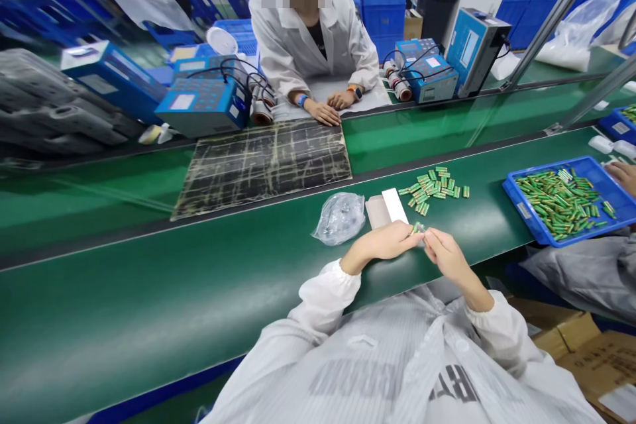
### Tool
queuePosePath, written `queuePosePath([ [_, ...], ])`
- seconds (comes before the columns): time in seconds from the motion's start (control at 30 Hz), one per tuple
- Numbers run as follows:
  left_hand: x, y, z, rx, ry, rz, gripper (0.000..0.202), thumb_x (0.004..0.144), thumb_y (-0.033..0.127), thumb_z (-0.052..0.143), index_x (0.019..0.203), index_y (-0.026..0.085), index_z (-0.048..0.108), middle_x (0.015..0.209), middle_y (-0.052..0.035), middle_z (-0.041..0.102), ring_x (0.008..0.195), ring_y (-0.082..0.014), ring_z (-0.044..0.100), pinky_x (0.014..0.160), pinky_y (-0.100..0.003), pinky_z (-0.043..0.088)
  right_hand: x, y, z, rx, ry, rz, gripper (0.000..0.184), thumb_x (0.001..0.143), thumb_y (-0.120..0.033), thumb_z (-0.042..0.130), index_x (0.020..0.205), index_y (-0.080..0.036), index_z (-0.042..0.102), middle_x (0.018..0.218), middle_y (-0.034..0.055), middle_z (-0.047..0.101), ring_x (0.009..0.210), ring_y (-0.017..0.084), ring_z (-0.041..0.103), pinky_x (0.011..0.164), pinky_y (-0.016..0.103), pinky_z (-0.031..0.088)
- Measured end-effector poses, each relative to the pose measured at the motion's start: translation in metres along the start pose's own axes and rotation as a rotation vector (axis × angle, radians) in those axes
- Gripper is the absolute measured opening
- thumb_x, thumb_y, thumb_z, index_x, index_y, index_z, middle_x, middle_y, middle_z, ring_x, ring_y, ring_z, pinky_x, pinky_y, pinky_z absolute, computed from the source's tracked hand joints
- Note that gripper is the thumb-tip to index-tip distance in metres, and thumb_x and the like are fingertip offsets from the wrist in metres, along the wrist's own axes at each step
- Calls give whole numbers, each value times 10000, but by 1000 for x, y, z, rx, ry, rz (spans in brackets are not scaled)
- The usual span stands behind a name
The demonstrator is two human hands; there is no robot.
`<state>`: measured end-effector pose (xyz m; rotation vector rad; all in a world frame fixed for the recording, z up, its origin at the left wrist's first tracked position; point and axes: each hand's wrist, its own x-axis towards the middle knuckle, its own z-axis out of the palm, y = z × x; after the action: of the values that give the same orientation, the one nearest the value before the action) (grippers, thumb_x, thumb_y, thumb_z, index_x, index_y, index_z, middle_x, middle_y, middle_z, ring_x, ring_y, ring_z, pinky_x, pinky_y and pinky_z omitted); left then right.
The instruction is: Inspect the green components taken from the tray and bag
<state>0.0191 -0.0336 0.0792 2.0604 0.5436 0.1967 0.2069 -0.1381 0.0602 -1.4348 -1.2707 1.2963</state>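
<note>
My left hand [385, 243] and my right hand [447, 257] meet over the green conveyor belt [149, 305]. Between their fingertips they pinch a small green cylindrical cell [418, 228], partly hidden by my fingers. Just beyond my hands lies a loose group of similar green cells [430, 189]. A white strip and a beige card [386, 209] lie side by side to the left of that group. Further left sits a crumpled clear plastic bag [340, 218]. A blue tray [591, 168] heaped with green cells stands to the right.
A co-worker's hand [623, 177] reaches the tray's right side. Across the belts, a white-coated co-worker [313, 40] rests both hands on a white sheet between blue bench instruments [203, 103]. A scratched dark mat [263, 169] lies on the far belt. Cardboard boxes [591, 358] sit at lower right.
</note>
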Motion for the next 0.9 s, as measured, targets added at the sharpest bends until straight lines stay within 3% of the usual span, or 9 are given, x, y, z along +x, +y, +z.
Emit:
queuePosePath([
  [0.23,-5,-2,3,-21,-51,7,472,1058,452,399,650,214,396,575,30,423,556,-125,388,578,-322,273,6,5,-6,1,-68,28,569,1034,-673,522,689,-224,467,558,-43,398,521,119,320,503,290,229],
  [0.47,0,3,-3,19,-44,13,432,1050,430,410,675,215,408,610,28,439,578,-127,373,608,-317,279,5,11,10,239,74,38,505,1012,-598,613,705,-224,467,547,-66,357,469,93,270,468,277,174],
  [0.53,-3,5,-3,-3,-64,28,412,1043,408,415,679,217,407,610,29,439,572,-125,362,606,-314,284,12,10,1,359,189,11,493,984,-585,648,705,-238,435,547,-84,320,441,82,225,436,272,154],
  [0.67,-16,7,7,-135,-311,122,428,1033,417,441,655,218,413,566,34,429,518,-117,346,563,-311,288,29,1,-53,527,654,-232,505,956,-532,676,723,-269,312,556,-122,206,421,74,116,394,263,113],
  [0.7,-17,7,10,-163,-338,104,447,1040,428,426,646,218,420,558,28,449,510,-117,360,557,-308,297,29,0,-63,526,707,-267,477,981,-524,650,742,-264,328,567,-121,212,424,72,111,399,254,109],
  [0.77,-14,8,13,-194,-310,37,480,1057,443,382,637,216,434,554,15,492,511,-117,390,559,-299,324,25,0,-67,487,597,-222,459,985,-501,671,750,-255,362,572,-112,273,408,64,189,401,244,142],
  [0.9,11,12,12,-209,-286,66,450,1045,409,385,646,209,436,564,18,514,539,-114,412,589,-275,362,8,4,-28,337,148,15,453,953,-569,715,829,-246,423,636,-88,407,421,65,328,391,213,215],
])
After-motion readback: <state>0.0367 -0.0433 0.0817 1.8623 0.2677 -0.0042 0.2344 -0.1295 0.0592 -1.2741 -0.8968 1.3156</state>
